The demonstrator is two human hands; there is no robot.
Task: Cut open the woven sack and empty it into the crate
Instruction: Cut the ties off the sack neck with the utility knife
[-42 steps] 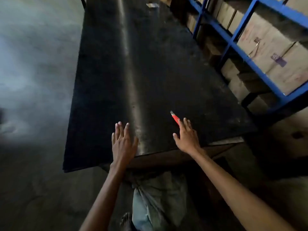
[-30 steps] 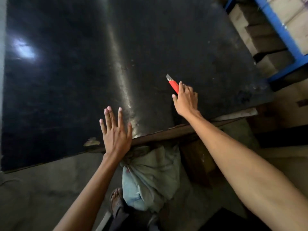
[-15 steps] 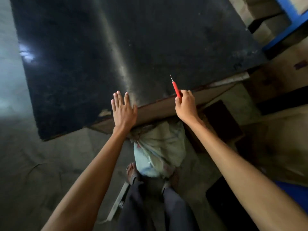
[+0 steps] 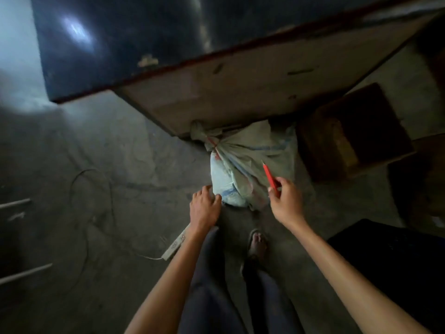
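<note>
We see our right hand (image 4: 286,201) gripping a slim red utility knife (image 4: 270,177), blade over the tied grey-white woven sack (image 4: 243,169) on the floor under the dark table (image 4: 240,90). Our left hand (image 4: 204,208), fingers loosely spread and empty, hovers just beside the sack's near corner.

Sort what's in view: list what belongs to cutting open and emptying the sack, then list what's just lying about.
For the job:
sack, tied at the neck with red string
red cutter, in the right hand
left hand, open by the sack
dark crate, probably the target

Lying about:
power strip and cable
table
brown box
</note>
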